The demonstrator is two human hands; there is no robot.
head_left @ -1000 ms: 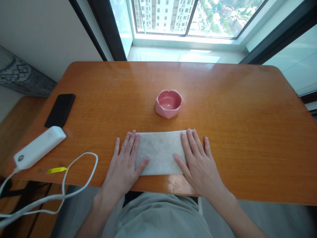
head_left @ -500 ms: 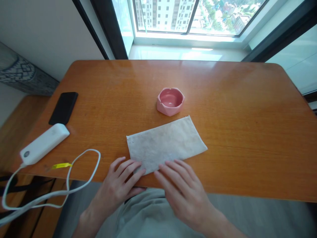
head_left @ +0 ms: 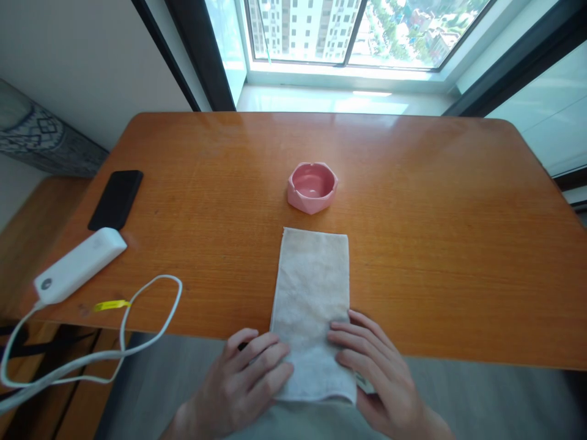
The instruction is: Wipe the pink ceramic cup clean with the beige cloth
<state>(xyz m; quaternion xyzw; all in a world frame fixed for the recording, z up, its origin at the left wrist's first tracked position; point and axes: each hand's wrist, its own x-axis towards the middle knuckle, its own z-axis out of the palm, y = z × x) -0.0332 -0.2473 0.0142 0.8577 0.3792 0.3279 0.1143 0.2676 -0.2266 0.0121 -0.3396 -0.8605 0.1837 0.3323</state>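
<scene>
A folded off-white cloth point(head_left: 312, 287) lies lengthwise toward me, its far end flat on the wooden table point(head_left: 440, 263) and its near end out past the front edge. My left hand point(head_left: 250, 376) holds the cloth's left side, fingers curled over the top; its thumb is hidden. On the opposite side, my right hand point(head_left: 380, 366) has its fingers over the cloth and its thumb below. A small pale green patch shows under that side, too little to name. Beyond the cloth's far end stands a pink faceted bowl point(head_left: 312, 188).
At the table's left side lie a black phone point(head_left: 115, 200) and a white power strip point(head_left: 81, 266). The strip's white cable point(head_left: 177, 305), with a yellow tag point(head_left: 111, 305), loops over the front edge. A window point(head_left: 348, 36) is behind the table.
The cloth has turned from lying slantwise across the table to pointing toward me, and its near end has come past the edge. Both hands have moved nearer to me, onto its two sides.
</scene>
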